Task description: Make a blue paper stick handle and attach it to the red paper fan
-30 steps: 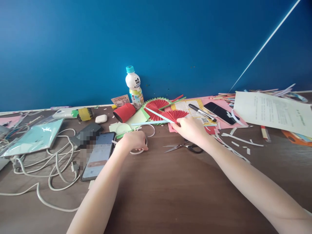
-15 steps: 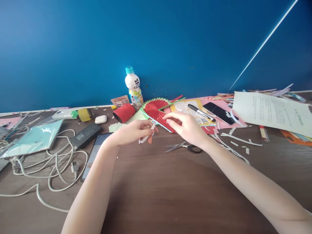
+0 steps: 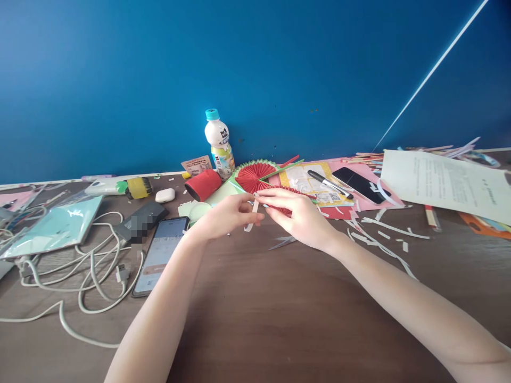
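My left hand (image 3: 229,217) is closed on a narrow white paper strip (image 3: 250,217), which is bent and hangs from its fingertips. My right hand (image 3: 297,217) has come up against it, thumb and fingers closed at the strip's upper end. Just behind the hands lies a round red pleated paper fan (image 3: 252,176) with a green edge. A second red pleated piece is partly covered by my right hand. Below that hand the blades of a pair of scissors (image 3: 281,242) show; their handles are hidden.
A bottle (image 3: 220,146) stands against the blue wall, beside a red cylinder (image 3: 203,184). Leftward are a phone (image 3: 162,250), a black box (image 3: 149,217) and looped white cables (image 3: 90,276). On the right lie a marker (image 3: 329,184), a dark phone (image 3: 361,183), paper scraps (image 3: 385,247) and a printed sheet (image 3: 447,183).
My right hand has moved left and slightly down to the strip, covering the scissors' handles. My left hand has shifted a little right. The phone's screen on the left now shows more fully.
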Motion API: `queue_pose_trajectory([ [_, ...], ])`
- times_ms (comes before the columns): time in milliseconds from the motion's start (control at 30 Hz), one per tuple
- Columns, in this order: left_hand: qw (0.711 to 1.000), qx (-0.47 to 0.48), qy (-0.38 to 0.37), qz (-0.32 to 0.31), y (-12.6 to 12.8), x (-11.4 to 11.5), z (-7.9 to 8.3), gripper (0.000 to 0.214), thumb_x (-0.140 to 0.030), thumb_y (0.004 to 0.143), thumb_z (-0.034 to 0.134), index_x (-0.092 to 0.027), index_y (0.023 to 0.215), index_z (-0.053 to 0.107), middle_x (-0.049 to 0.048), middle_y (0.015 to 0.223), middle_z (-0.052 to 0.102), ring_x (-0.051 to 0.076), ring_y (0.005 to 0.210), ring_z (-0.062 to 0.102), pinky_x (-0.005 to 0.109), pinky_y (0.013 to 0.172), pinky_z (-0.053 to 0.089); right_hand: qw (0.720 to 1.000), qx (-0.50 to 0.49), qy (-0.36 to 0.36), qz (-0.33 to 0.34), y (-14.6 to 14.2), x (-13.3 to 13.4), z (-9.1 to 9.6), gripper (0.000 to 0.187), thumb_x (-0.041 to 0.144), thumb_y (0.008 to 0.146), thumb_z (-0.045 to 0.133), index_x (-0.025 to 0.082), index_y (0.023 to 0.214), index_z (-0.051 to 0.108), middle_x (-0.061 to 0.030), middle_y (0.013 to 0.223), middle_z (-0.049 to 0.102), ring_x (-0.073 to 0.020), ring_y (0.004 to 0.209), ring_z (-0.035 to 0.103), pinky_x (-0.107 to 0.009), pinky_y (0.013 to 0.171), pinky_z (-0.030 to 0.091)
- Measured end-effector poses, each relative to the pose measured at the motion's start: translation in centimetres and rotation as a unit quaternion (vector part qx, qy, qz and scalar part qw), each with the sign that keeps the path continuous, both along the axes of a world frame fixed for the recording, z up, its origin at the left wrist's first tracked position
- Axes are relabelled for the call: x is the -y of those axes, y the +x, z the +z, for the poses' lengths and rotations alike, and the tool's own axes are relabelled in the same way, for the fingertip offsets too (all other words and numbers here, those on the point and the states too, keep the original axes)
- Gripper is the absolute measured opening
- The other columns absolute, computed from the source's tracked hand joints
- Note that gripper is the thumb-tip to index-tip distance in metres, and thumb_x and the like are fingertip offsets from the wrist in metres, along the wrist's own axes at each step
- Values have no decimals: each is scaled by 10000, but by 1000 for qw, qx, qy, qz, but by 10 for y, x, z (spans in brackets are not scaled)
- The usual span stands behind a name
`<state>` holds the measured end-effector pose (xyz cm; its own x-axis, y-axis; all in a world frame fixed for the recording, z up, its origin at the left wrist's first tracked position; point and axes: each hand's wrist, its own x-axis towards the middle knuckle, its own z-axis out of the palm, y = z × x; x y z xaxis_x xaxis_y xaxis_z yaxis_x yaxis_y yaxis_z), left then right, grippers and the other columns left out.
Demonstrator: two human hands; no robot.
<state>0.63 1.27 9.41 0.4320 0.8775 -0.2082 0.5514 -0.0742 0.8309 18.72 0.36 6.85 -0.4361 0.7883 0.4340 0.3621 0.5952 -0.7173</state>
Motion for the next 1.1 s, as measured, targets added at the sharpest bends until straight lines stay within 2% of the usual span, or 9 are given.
queue_pose_trajectory([
  [200,1000,-7,-8,0,3,1,0,374,-434,733,544,-181,1008,550,14,722,632,115,592,512,200,461,333,1000,-22,20,-9,-2,-1,2,159,148,809,525,188,874,665,-47,998,632,-155,937,582,-316,837,462],
  [300,1000,-4,-7,-12,5,2,-1,412,-461,763,506,-191,1073,512,-5,702,623,97,580,453,201,482,311,999,-37,5,-29,-3,-1,2,41,169,774,584,190,762,618,-19,852,623,-150,836,578,-310,785,455],
  [367,999,0,-12,-36,6,2,-2,397,-469,780,485,-198,1069,506,-28,640,571,92,564,420,204,490,297,998,-47,-14,-39,-3,-2,2,60,182,773,584,190,714,580,-6,791,611,-143,776,568,-301,739,449],
  [467,998,2,-19,-55,6,3,-2,353,-474,797,456,-209,1025,509,-44,609,495,92,564,405,207,502,299,995,-69,-55,-38,-1,-3,1,75,213,796,553,187,726,553,-1,769,609,-133,732,565,-288,692,446],
  [567,998,-4,-18,-55,3,3,1,297,-466,814,416,-204,895,529,-35,632,463,99,593,415,207,515,320,991,-95,-81,-47,4,-7,1,76,247,810,537,184,767,541,-8,791,612,-131,717,572,-288,663,452],
  [667,998,2,-15,-66,0,2,4,262,-413,822,397,-191,769,526,-24,654,446,110,646,445,209,549,352,988,-112,-77,-68,10,-11,4,79,250,797,560,180,767,538,-15,794,617,-138,728,582,-295,664,455],
  [833,999,9,-4,-45,-4,0,8,204,-292,805,373,-188,692,507,-26,623,420,121,666,446,217,587,358,987,-128,-55,-79,19,-15,13,87,233,777,592,174,740,540,-4,744,611,-129,696,581,-284,646,457],
  [967,1000,1,11,-29,-4,1,11,238,-248,784,365,-183,555,366,-25,638,478,107,628,431,219,591,350,988,-129,-46,-71,21,-15,17,96,240,772,605,172,734,549,-2,737,613,-130,688,584,-289,648,466],
  [1100,1000,5,13,-20,-3,2,8,266,-280,786,369,-184,539,386,-12,665,538,125,697,503,221,628,377,988,-135,-43,-55,22,-14,19,78,240,772,611,173,751,575,-16,787,640,-149,759,611,-315,714,485],
])
